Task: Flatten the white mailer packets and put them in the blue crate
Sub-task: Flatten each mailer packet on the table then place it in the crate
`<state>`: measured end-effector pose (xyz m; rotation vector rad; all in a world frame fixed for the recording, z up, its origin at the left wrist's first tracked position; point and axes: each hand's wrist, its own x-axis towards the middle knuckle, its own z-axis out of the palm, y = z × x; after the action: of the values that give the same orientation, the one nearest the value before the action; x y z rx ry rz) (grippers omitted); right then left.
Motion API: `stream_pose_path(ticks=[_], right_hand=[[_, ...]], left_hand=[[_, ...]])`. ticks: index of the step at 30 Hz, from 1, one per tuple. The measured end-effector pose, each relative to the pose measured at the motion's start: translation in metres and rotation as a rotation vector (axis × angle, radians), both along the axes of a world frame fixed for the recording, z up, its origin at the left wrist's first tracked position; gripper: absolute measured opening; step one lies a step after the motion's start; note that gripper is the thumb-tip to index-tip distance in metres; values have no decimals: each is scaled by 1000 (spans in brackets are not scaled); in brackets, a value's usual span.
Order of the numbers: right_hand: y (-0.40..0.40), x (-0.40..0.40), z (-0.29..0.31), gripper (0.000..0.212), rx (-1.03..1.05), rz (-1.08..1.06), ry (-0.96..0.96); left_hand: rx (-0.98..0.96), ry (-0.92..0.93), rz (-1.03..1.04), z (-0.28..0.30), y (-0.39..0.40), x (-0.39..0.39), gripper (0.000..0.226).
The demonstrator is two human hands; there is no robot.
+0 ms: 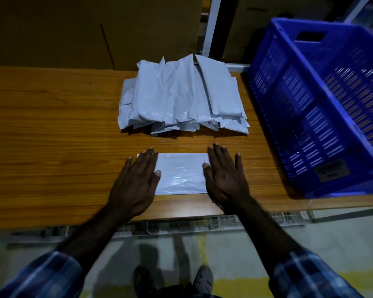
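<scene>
Both hands are down flat, fingers straight: left hand (136, 183) on the left end of a single white packet (181, 173), right hand (224, 177) on its right end, palms pressing it onto the wooden table (52, 125). That's the flattening step, and the packet looks smooth already. Behind it, near but apart, sits the pile of packets (181, 100), puffy and crumpled. Over on the right, the blue crate (323, 108) waits; I can't see any packets in it. Next, I reckon, a lift by the edges and a carry right over the crate wall, keeping it flat.
</scene>
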<state>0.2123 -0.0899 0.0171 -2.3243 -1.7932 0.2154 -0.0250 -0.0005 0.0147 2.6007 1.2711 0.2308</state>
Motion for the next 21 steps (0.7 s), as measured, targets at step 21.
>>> stream_pose_path(ticks=[21], right_hand=[[7,-29,-3,63,123,131,-81]], left_hand=[[76,135,-83,6,-8,41,62]])
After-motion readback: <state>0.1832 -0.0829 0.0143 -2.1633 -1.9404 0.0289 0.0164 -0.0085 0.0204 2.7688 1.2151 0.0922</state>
